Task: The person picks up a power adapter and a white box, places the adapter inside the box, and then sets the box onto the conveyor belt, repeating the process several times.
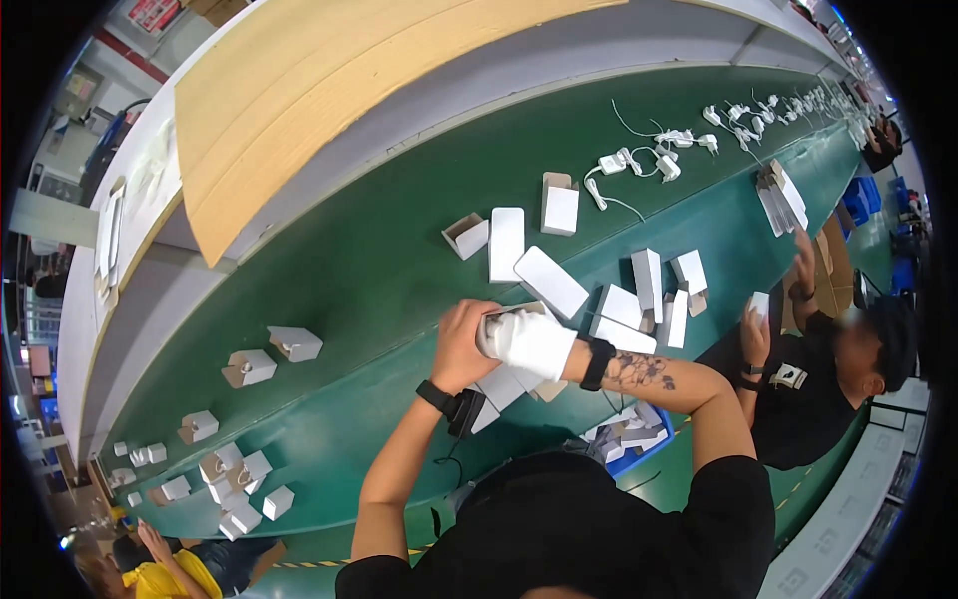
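My left hand [463,344], bare with a black strap at its wrist, curls round a small white cardboard box whose brown inner flap [523,308] shows above my fingers. Against the same box presses my right hand [539,345], in a white glove with a black wristband; its fingers are bent in at the box's opening, and what they grip is hidden. Just beyond my hands lie white boxes [551,283], one of them upright [506,246]. More white boxes [499,389] lie partly covered under my forearms.
White chargers with cables [639,163] lie along the far right of the green bench [369,240]. Open white boxes [235,479] stand at the left. A blue bin [639,454] of boxes sits near my right side. A co-worker [808,389] works at the right, another [180,574] lower left.
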A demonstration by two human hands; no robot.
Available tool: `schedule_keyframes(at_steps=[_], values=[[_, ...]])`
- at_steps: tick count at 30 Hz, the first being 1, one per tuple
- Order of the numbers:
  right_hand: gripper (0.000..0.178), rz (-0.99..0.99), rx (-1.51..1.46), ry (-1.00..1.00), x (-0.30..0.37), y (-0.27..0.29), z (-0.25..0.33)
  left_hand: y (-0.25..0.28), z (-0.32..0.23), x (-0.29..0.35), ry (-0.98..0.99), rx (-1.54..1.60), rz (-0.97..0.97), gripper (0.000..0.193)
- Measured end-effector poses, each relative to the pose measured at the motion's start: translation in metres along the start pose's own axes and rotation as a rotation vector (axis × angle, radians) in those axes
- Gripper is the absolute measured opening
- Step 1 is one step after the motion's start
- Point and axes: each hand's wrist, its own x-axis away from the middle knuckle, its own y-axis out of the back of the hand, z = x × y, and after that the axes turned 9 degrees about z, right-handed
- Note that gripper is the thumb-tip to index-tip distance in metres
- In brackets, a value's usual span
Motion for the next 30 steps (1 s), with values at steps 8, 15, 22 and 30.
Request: schedule_keyframes(at_steps=[8,15,22,30], values=[[0.038,-0.829,0.074,-0.75,0.011,-0.043,-0.276,0.035,0.126,0.02,0.379,0.412,-0.545,0.072],[0.036,-0.159,0.234,-0.901,-0.014,-0.103,-0.41,0.026,0.184,0.025,0.4,0.34,-0.579,0.081],[0.038,-0.284,-0.427,-0.891,0.029,-0.034,-0.324,0.049,0.059,0.036,0.405,0.177,-0.829,0.06],[0.013,-0.947,-0.414,-0.368,0.109,0.053,-0.133,-0.059,-0.089,-0.044,0.604,2.206,0.452,0.059]])
